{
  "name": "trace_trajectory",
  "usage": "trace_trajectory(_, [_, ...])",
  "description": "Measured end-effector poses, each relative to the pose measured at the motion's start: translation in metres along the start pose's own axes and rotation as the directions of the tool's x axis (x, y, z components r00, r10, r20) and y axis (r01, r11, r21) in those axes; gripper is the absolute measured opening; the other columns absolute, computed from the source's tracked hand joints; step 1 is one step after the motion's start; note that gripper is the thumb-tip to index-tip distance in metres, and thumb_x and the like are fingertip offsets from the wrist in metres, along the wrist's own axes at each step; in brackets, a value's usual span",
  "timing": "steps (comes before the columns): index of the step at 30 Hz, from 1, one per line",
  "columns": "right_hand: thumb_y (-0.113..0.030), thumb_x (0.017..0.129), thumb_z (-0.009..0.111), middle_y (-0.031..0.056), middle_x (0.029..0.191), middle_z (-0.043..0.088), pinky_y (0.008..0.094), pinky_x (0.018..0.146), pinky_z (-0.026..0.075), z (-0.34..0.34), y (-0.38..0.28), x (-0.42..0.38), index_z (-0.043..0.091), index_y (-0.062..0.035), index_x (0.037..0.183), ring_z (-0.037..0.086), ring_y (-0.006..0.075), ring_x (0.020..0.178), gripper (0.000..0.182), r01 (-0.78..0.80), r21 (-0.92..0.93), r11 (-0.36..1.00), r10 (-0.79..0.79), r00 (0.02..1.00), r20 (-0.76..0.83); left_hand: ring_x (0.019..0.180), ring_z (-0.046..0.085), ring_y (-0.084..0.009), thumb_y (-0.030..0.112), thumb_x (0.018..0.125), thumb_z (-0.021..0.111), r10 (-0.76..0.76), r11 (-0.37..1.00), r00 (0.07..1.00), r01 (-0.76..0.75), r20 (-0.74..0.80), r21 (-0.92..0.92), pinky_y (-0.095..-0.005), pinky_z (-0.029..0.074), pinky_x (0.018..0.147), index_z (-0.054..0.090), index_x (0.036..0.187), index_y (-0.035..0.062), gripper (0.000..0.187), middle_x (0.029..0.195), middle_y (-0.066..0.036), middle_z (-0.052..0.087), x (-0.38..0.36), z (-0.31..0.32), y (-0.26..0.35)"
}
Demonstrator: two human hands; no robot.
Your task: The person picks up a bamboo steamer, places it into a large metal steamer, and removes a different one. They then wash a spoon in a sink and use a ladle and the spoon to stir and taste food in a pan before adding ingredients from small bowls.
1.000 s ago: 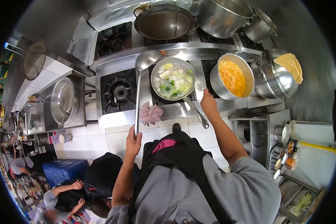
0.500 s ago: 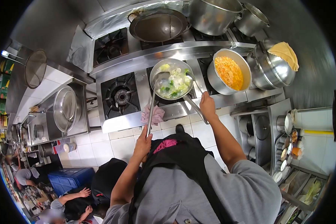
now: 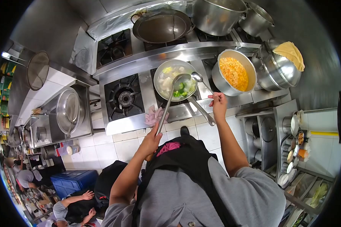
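Observation:
My left hand (image 3: 150, 140) is closed round the handle of a long ladle (image 3: 166, 109), whose bowl is over the pan and holds green vegetable pieces. The pan (image 3: 155, 84) stands on a front burner with pale pieces and greens in cloudy liquid. My right hand (image 3: 218, 103) pinches the handle of a metal spoon (image 3: 196, 77), its bowl at the pan's right rim. The pan's long handle (image 3: 202, 111) points down and right, with no hand on it. A pink cloth (image 3: 154, 115) lies on the stove's front edge.
To the right stand a pot of orange food (image 3: 234, 73) and a lidded steel pot (image 3: 282, 70) with a yellow cloth. A wok (image 3: 161, 26) sits behind. At left are a bare burner (image 3: 125, 98) and a sink with strainers (image 3: 68, 108). Co-workers (image 3: 77, 206) are at lower left.
The ladle bowl has moved right across the pan and now holds greens. My right hand has shifted right and up slightly, and the spoon has come out of the food to the rim.

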State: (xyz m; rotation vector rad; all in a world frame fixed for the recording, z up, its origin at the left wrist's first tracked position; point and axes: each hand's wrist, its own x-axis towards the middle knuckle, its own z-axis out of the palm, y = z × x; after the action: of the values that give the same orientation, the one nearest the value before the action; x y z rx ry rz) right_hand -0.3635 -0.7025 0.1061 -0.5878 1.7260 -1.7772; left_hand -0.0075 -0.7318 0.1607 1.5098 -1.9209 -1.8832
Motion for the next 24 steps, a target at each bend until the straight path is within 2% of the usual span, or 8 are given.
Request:
trace_trajectory(4, [-0.02,0.1,0.056,0.0133,0.087,0.07,0.0242,0.054,0.049,-0.003,-0.011,0.003,0.058,-0.0019,0.101,0.053,0.009,0.056,0.018,-0.004,0.108,0.994,0.007,0.999,-0.032,0.06,0.064,-0.033,0.02,0.097,0.054,0.038,0.981,0.999,-0.033,-0.021,0.192,-0.0429,0.052,0.058,0.027,0.154,0.0219,0.063,0.082,-0.022,0.065,-0.005,-0.006,-0.017])
trace_trajectory(6, [-0.02,0.1,0.057,0.0133,0.088,0.07,0.0251,0.055,0.05,-0.002,-0.019,0.002,0.059,-0.0018,0.102,0.054,0.0098,0.058,0.019,0.002,0.159,0.987,0.002,1.0,-0.03,0.074,0.065,-0.0455,0.02,0.096,0.055,0.42,0.846,0.895,-0.324,-0.153,0.424,-0.0512,0.051,0.068,0.03,0.153,0.0191,0.062,0.094,-0.029,0.066,0.007,-0.005,-0.043])
trace_trajectory(9, [-0.021,0.099,0.057,0.0139,0.088,0.07,0.0243,0.056,0.05,-0.001,-0.027,0.003,0.059,-0.001,0.098,0.054,0.0093,0.058,0.021,0.039,0.202,0.979,-0.029,0.998,-0.055,0.084,0.063,-0.0518,0.019,0.095,0.057,0.214,0.858,0.959,-0.092,-0.188,0.506,-0.0541,0.05,0.073,0.034,0.151,0.0156,0.06,0.093,-0.032,0.066,0.012,-0.008,-0.044])
trace_trajectory(14, [-0.024,0.1,0.057,0.013,0.087,0.07,0.0248,0.057,0.05,-0.003,-0.036,0.006,0.059,-0.0007,0.099,0.055,0.0099,0.06,0.023,0.116,0.244,0.963,-0.099,0.992,-0.083,0.083,0.063,-0.0516,0.019,0.095,0.056,0.217,0.821,0.942,-0.034,-0.256,0.571,-0.0555,0.049,0.074,0.033,0.151,0.0148,0.061,0.09,-0.033,0.065,0.03,-0.005,-0.052])
trace_trajectory(17, [-0.025,0.101,0.056,0.0121,0.086,0.069,0.0249,0.057,0.05,-0.009,-0.04,0.007,0.059,-0.0008,0.098,0.056,0.0099,0.06,0.024,0.128,0.257,0.958,-0.104,0.989,-0.106,0.065,0.065,-0.0397,0.021,0.098,0.055,0.413,0.847,0.857,-0.237,-0.308,0.475,-0.0488,0.051,0.058,0.033,0.152,0.0163,0.058,0.084,-0.023,0.067,0.044,0.003,-0.064])
trace_trajectory(19, [-0.025,0.102,0.056,0.0115,0.085,0.069,0.0249,0.057,0.05,-0.012,-0.04,0.008,0.059,-0.0011,0.098,0.056,0.0099,0.06,0.024,0.119,0.264,0.957,-0.092,0.989,-0.115,0.05,0.055,-0.0197,0.023,0.1,0.053,-0.143,0.94,0.99,0.133,-0.009,-0.313,-0.0345,0.046,0.041,0.028,0.154,0.023,0.059,0.071,-0.007,0.057,0.044,0.0,-0.045])
trace_trajectory(20, [-0.025,0.102,0.055,0.0108,0.083,0.068,0.0248,0.056,0.05,-0.013,-0.038,0.009,0.059,-0.0015,0.097,0.056,0.01,0.06,0.025,0.105,0.282,0.954,-0.068,0.988,-0.138,0.048,0.041,-0.006,0.026,0.101,0.053,-0.152,0.85,0.986,0.167,0.071,-0.499,-0.0208,0.038,0.038,0.029,0.152,0.0264,0.056,0.069,0.002,0.044,0.041,0.002,-0.036])
trace_trajectory(24, [-0.026,0.102,0.054,0.0081,0.077,0.065,0.0248,0.056,0.05,-0.016,-0.033,0.01,0.058,-0.0028,0.094,0.056,0.0098,0.059,0.025,0.081,0.313,0.946,-0.034,0.988,-0.152,0.047,0.042,-0.007,0.023,0.102,0.052,-0.192,0.453,0.927,0.375,0.322,-0.809,-0.0221,0.039,0.038,0.028,0.15,0.0251,0.054,0.072,0.0,0.047,0.04,-0.007,-0.023])
